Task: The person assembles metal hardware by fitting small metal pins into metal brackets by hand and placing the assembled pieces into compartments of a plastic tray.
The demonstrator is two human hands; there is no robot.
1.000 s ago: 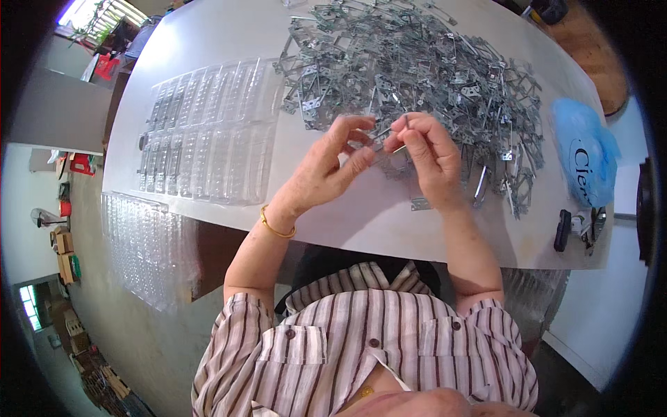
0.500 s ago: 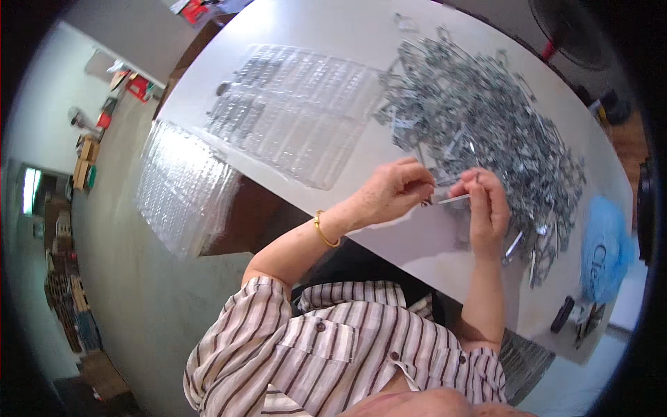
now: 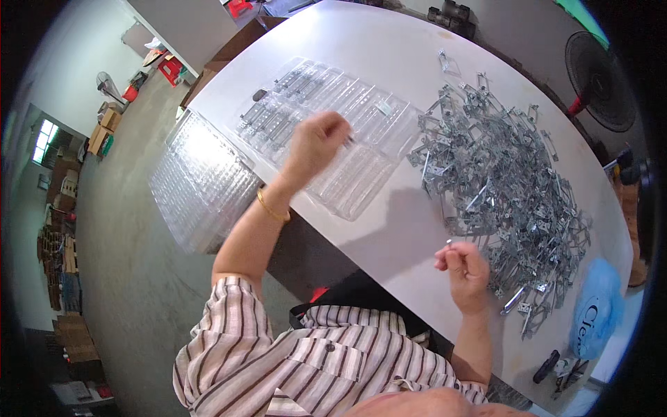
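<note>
My left hand (image 3: 316, 147), with a gold bangle on its wrist, is raised over a clear plastic tray (image 3: 361, 191). Its fingers are pinched together; a small dark bit shows at their tips, too blurred to name. Grey metal parts fill the far-left slots of the clear trays, and other slots show bare plastic. My right hand (image 3: 467, 274) is closed over the near side of the table. Between its thumb and finger sticks up the shiny end of a small metal piece (image 3: 449, 243). To its right and beyond lies a large heap of silvery metal brackets (image 3: 507, 181).
A stack of clear plastic trays (image 3: 201, 187) stands at the table's left edge. A blue plastic bag (image 3: 596, 306) and a small black object (image 3: 547, 366) lie at the right. A black fan (image 3: 601, 80) stands beyond the white table (image 3: 389, 257).
My hands have parted. The left has moved left and away from me, over the trays; the right has come nearer to me, keeping its pinch. The view has shifted a little.
</note>
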